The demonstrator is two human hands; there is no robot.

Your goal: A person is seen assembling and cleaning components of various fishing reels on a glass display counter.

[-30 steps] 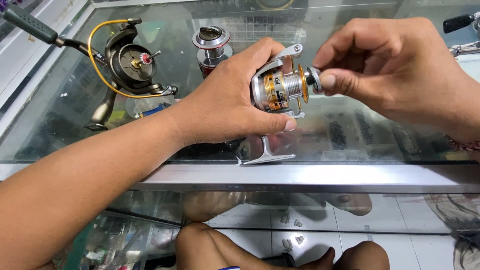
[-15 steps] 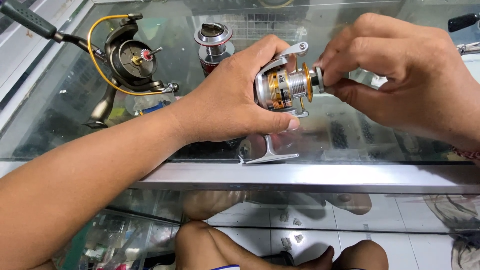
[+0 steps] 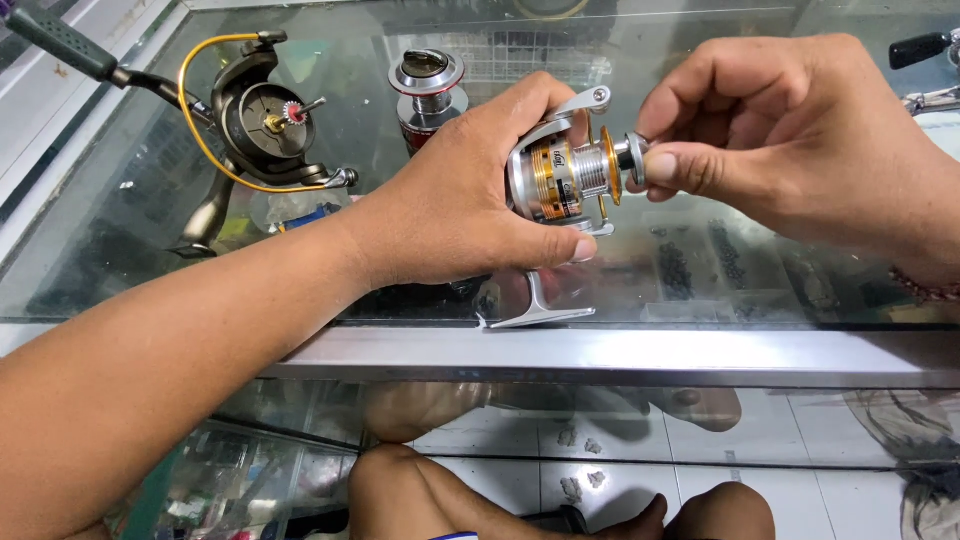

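A silver and gold fishing reel [image 3: 560,180] is held above a glass counter [image 3: 700,270]. My left hand [image 3: 470,200] wraps around the reel body from the left, thumb under it. The reel's flat foot [image 3: 535,312] points down toward the counter's metal edge. My right hand [image 3: 800,140] pinches the small round knob [image 3: 632,155] on the front of the reel's spool between thumb and forefinger.
A dark reel body [image 3: 255,125] with a yellow bail wire and no spool lies at the back left. A loose silver and red spool [image 3: 428,90] stands behind my left hand. A black handle knob [image 3: 915,48] shows at the far right. My knees [image 3: 420,490] are below the counter.
Both hands and the reel have shifted slightly; my right fingers stay pinched on the spool's front knob and have turned a little around it.
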